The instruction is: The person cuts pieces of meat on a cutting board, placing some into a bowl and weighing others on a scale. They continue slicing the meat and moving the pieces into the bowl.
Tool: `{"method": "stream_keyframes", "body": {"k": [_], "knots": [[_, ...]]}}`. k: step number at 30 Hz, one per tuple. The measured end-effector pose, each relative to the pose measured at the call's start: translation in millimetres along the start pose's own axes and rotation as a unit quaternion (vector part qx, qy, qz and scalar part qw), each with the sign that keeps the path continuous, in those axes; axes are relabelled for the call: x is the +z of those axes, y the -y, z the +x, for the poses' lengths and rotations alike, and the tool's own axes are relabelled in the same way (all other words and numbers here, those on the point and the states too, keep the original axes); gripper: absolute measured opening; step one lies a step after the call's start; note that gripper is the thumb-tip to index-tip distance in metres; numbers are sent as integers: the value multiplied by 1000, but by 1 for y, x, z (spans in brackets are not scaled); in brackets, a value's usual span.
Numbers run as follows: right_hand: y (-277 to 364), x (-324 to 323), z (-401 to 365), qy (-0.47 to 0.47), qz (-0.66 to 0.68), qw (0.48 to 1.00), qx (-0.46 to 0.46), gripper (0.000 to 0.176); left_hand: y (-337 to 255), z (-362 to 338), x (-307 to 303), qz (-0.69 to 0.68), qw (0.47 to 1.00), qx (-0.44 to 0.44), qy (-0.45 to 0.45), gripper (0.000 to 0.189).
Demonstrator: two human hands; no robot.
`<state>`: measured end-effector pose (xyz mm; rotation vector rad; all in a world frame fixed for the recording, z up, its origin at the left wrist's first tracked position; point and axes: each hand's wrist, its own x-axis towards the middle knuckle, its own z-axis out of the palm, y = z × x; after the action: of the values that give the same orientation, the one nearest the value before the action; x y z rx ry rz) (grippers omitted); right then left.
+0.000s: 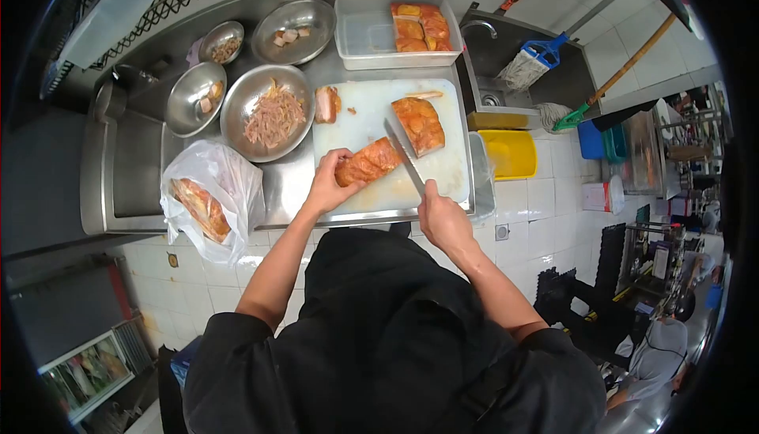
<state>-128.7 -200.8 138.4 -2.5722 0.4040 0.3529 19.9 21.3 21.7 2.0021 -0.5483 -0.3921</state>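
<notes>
On a white cutting board (356,128) lie pieces of browned, roasted meat. My left hand (330,183) grips the left end of a long meat piece (369,162). The handle of a knife is in my right hand (443,216), and its blade (405,155) points up and left, between the long piece and a larger meat block (419,125). A small meat piece (326,105) rests at the board's upper left, with a crumb beside it. Near the board's top right is a thin pale strip (424,95).
Left of the board stand a steel bowl of shredded meat (273,118), other steel bowls and a plastic bag (212,197) with meat. A plastic container (365,35) with meat blocks is behind it. A sink (514,39), mops and a yellow tub (510,155) are right.
</notes>
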Motion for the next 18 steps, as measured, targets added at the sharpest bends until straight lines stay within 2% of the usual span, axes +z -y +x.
{"method": "stream_keyframes", "body": {"k": [3,6,11,16,18], "knots": [[16,3,-1,27,-8,999,-37,21,-3,-1,-2,11,1000,2,-5,65],[32,11,1,84,-45,994,-55,22,-6,-3,-3,45,998,40,-2,63],[45,16,-2,87,-80,992,-49,21,-6,1,-4,72,995,76,0,61],[50,12,-5,92,-98,990,-43,21,-10,1,-6,87,994,67,4,65],[49,7,-5,71,-67,995,-36,21,-19,2,-4,99,993,60,11,69]]}}
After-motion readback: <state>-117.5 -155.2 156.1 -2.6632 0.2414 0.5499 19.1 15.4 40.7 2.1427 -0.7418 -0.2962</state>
